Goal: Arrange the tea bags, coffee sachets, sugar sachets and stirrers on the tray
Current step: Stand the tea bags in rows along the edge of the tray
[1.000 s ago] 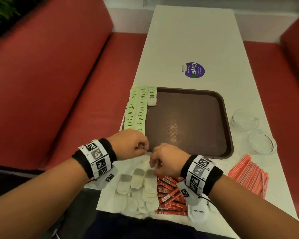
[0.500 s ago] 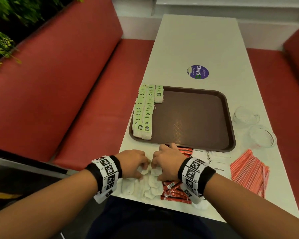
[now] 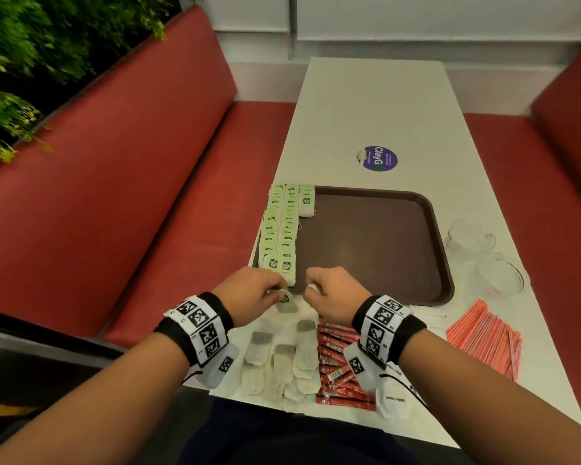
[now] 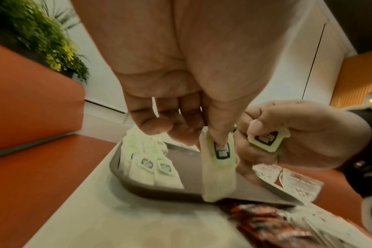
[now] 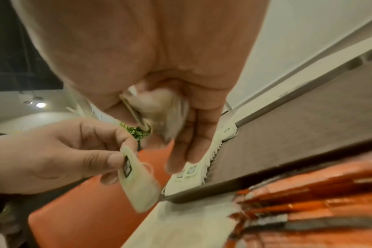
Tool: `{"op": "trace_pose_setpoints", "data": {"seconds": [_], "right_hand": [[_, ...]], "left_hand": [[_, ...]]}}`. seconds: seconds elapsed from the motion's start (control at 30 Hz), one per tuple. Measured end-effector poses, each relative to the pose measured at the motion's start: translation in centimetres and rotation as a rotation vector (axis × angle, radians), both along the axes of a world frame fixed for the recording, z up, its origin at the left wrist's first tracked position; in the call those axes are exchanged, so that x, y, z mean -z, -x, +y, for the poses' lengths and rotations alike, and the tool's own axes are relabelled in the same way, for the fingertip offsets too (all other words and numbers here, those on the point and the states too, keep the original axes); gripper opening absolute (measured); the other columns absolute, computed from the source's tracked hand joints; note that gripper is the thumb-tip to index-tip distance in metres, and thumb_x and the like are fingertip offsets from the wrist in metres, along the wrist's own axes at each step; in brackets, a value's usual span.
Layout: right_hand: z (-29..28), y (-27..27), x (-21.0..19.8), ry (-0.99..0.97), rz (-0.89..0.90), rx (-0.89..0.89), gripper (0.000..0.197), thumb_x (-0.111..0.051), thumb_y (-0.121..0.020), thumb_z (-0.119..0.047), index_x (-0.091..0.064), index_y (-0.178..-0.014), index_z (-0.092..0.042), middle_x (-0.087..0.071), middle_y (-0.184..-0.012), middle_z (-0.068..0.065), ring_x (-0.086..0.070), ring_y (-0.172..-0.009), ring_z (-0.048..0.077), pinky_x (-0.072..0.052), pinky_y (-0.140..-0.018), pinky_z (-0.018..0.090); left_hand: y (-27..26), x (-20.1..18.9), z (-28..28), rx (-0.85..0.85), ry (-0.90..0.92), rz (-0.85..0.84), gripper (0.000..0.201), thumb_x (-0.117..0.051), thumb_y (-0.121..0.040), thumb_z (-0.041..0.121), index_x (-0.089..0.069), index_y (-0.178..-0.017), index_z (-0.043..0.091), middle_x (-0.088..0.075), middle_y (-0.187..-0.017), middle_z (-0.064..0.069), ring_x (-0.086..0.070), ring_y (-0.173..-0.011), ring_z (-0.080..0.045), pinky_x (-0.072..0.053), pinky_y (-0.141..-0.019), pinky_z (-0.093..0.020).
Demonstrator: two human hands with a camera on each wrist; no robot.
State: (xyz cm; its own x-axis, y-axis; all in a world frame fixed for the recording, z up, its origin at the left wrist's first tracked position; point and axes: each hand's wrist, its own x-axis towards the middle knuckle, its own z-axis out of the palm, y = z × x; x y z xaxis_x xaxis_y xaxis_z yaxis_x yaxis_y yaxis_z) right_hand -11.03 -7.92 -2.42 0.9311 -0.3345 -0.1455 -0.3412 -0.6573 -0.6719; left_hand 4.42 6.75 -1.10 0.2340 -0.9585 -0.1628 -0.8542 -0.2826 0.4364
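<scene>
Just above the near edge of the brown tray both hands are raised side by side, a little apart. The left hand pinches one tea bag by its green tag between thumb and fingers, so the bag hangs down over the tray's near rim. The right hand has its fingers curled and holds a second tea bag, pinched at its green tag, with the white bag bunched in the palm. On the left side of the tray, two long rows of tea bags lie overlapped, with a short third row beside them at the far end. On the white desk, under the wrists, loose tea bags lie next to red sachets. Orange stirrers are at the right.
</scene>
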Motion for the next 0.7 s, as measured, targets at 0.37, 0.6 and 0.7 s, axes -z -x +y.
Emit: {"op": "trace_pose_setpoints", "data": {"seconds": [0.37,0.6,0.7], "right_hand": [[-2.2,-1.6,0.5,-0.034,-0.088,-0.009,0.02,-0.065,-0.093,-0.027,-0.05,-0.08,-0.031,-0.058,-0.074,-0.009,-0.056,-0.068,0.012,-0.041,-0.063,0.028],[-3.7,-2.6,0.0,-0.195,-0.239,0.145,0.02,-0.066,-0.094,-0.033,-0.063,-0.083,-0.018,-0.06,-0.069,-0.004,-0.049,-0.06,0.003,-0.038,-0.057,0.017],[-4.5,-2.7,0.3,-0.2,-0.219,0.193,0.016,-0.066,-0.094,-0.035,-0.063,-0.093,-0.02,-0.063,-0.075,-0.006,-0.054,-0.065,0.006,-0.042,-0.061,0.024]], "left_hand": [[-1.0,-3.2,-3.7,0.079,0.198,0.017,0.008,-0.061,-0.097,0.027,-0.068,-0.096,0.025,-0.058,-0.082,0.017,-0.049,-0.073,-0.004,-0.041,-0.07,-0.027],[-2.1,-2.3,-5.9,-0.078,0.275,0.22,0.008,-0.072,-0.089,0.026,-0.069,-0.096,0.027,-0.065,-0.084,0.017,-0.057,-0.078,-0.004,-0.04,-0.069,-0.016],[-3.1,-1.6,-7.5,-0.089,0.238,0.199,0.007,-0.068,-0.092,0.022,-0.066,-0.09,0.029,-0.063,-0.077,0.016,-0.054,-0.072,0.003,-0.036,-0.065,-0.017]]}}
